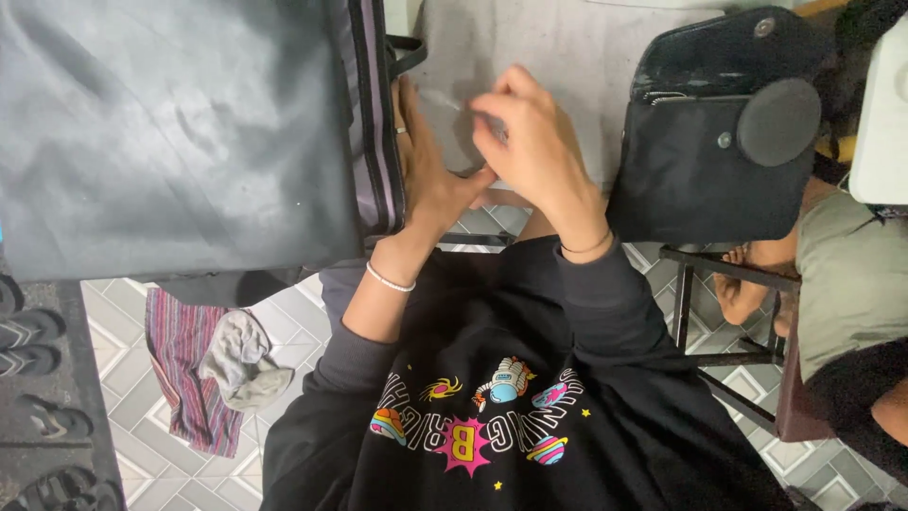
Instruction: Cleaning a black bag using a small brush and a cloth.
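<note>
My left hand lies flat, palm inward, against the edge of a grey table top, beside the zipper rim of a large dark bag. It wears a ring and a white bracelet. My right hand hovers over the table with fingers curled and pinched together, blurred; whether it grips something small and pale cannot be told. Both thumbs touch near the table's front edge. I wear a black sweatshirt with a colourful print.
A black handbag with a round flap stands on the right of the table. Another person's foot rests on a metal stool frame. A striped cloth and grey rag lie on the tiled floor; sandals at far left.
</note>
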